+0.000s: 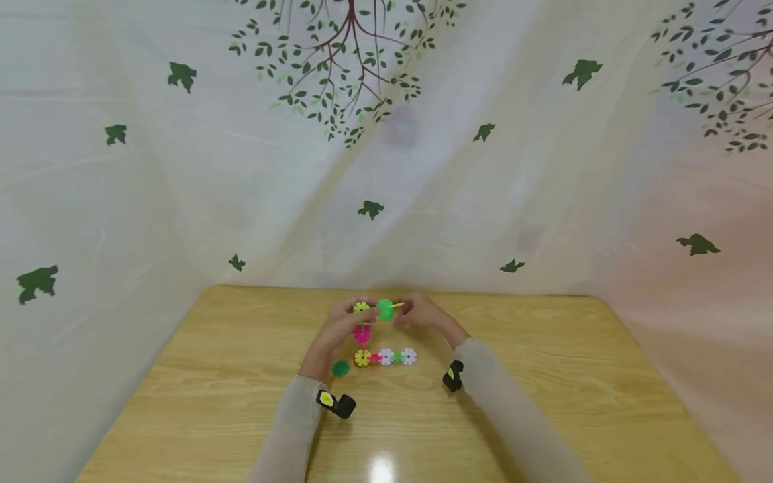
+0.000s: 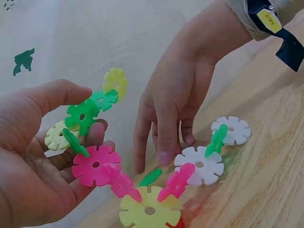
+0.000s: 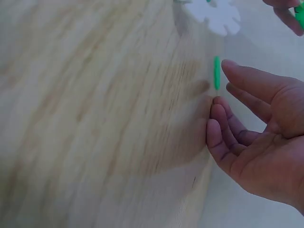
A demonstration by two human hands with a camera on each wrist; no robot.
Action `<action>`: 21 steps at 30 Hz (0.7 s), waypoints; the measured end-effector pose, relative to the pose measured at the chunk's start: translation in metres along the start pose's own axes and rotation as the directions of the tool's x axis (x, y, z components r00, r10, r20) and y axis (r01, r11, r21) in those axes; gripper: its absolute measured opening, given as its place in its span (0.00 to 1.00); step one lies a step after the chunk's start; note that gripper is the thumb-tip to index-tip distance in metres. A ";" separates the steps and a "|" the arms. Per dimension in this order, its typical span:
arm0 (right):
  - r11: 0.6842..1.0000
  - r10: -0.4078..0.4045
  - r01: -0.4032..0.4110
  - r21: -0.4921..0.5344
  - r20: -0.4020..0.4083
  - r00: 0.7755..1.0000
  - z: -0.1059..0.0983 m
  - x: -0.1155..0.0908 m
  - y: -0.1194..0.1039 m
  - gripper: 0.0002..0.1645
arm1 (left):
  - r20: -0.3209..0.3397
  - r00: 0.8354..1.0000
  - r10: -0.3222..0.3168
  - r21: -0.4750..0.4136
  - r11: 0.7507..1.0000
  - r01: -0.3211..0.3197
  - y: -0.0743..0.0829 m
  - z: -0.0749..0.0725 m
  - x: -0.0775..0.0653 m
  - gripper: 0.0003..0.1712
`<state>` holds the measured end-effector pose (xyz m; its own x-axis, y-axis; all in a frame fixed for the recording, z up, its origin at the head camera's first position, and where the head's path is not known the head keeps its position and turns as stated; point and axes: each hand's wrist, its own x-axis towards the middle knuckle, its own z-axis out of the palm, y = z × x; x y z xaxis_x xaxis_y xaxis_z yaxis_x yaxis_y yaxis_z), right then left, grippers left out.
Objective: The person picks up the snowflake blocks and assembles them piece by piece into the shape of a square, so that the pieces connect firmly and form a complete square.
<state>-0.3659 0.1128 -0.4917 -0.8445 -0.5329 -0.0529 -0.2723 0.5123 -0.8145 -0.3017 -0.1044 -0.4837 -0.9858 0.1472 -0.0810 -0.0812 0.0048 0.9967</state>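
Left hand (image 2: 33, 180): pinches chain (image 2: 86, 172), keep it steady
Right hand (image 3: 266, 156): half open, seems empty
Green disc (image 3: 217, 72), upper right of right wrist view: pinch by rim

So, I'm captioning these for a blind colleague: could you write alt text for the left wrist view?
A left hand holds a joined chain of notched discs in pink, green, yellow and white. The right hand points down near another green disc. A wood-grain tabletop fills the lower right.

The right wrist view's top edge crops a white disc (image 3: 220, 18); a yellow disc (image 2: 149, 220) mostly hides a red piece (image 2: 180, 223).
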 end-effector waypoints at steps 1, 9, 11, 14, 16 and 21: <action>1.000 0.010 -0.010 -0.007 0.018 1.000 0.001 0.003 -0.001 0.27 | 0.000 1.000 0.003 -0.007 1.000 -0.003 0.000 0.000 0.000 0.19; 0.999 0.031 -0.028 -0.035 0.069 0.997 0.004 0.005 -0.005 0.16 | 0.035 0.999 -0.004 0.013 1.000 0.003 0.000 0.002 0.001 0.19; 0.999 0.017 -0.014 -0.034 0.065 0.998 0.002 0.001 -0.004 0.17 | 0.049 0.999 -0.009 0.013 1.000 0.008 0.000 0.004 0.000 0.19; 0.999 0.018 -0.016 -0.031 0.056 0.998 -0.002 -0.006 -0.001 0.19 | 0.070 0.997 -0.011 0.012 1.000 0.011 0.000 0.006 -0.001 0.19; 0.999 0.024 -0.022 -0.034 0.040 0.999 -0.006 -0.012 0.003 0.20 | 0.087 0.996 -0.010 0.004 1.000 0.009 0.000 0.008 -0.002 0.19; 0.999 0.030 -0.030 0.019 -0.018 0.999 -0.016 -0.028 0.014 0.16 | 0.105 0.994 0.022 -0.015 1.000 -0.021 -0.003 0.015 -0.002 0.20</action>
<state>-0.3531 0.1460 -0.4928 -0.8606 -0.5050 -0.0667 -0.2382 0.5147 -0.8236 -0.2975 -0.0898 -0.4865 -0.9664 0.2503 -0.0578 -0.0630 -0.0127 0.9979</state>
